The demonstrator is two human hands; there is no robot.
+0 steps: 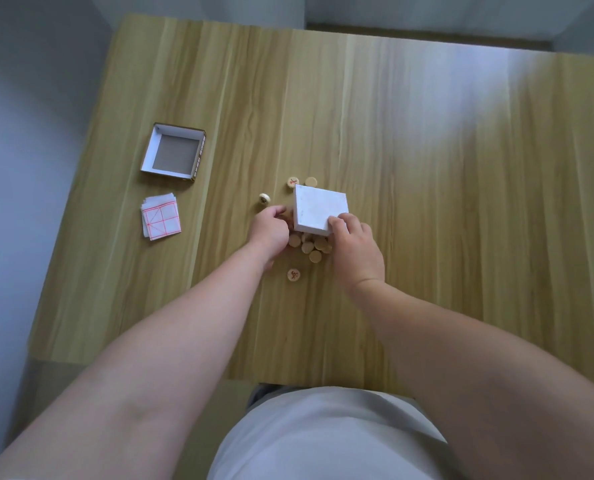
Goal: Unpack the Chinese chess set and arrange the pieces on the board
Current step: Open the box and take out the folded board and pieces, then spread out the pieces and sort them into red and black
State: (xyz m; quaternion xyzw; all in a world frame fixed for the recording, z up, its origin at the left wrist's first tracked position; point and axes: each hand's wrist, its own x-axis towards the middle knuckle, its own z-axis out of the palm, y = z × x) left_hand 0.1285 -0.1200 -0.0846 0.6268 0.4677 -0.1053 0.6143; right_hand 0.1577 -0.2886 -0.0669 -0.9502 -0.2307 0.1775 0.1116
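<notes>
Right hand: the right hand [354,247] reaches forward, palm down, fingers curled over the near corner of the white square cardboard box [318,207], gripping it bottom-up and tilted.
Left hand: the left hand [269,230] sits just left of the box, fingers curled in; can't tell whether it holds anything.
Pieces: a heap of round pale wooden chess pieces [311,245] lies under the box's near edge, between both hands; a red-marked piece [293,274] lies alone, nearer the person.
Strays: two discs [292,181] just beyond the box, one tilted piece [264,199] left of it.
Board: the folded white paper board with red lines [160,220] lies at far left on the light wooden table [427,168].
Lid: the open brown-sided box lid [149,150] sits just beyond it.
</notes>
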